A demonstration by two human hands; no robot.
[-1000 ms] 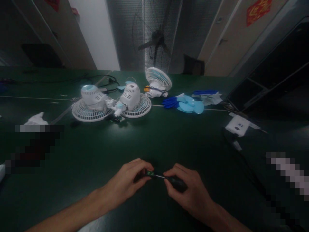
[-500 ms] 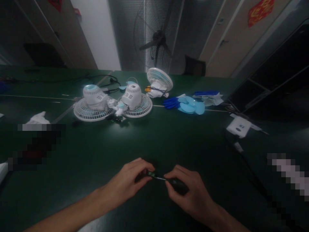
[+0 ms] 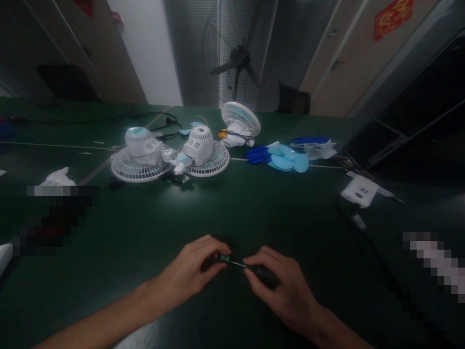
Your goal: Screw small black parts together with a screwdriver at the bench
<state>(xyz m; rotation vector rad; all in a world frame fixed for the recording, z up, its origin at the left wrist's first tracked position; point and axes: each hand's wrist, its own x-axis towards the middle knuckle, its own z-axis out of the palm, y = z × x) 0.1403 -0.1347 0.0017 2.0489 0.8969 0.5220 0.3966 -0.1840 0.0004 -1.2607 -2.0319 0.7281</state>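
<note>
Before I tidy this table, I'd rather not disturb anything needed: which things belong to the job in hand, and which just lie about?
In use:
small green part, in the left hand
dark-handled screwdriver, in the right hand

Seemingly just lying about, perhaps related:
left face-down fan
right face-down fan
tilted fan behind
light-blue fan blades
blue glove
</note>
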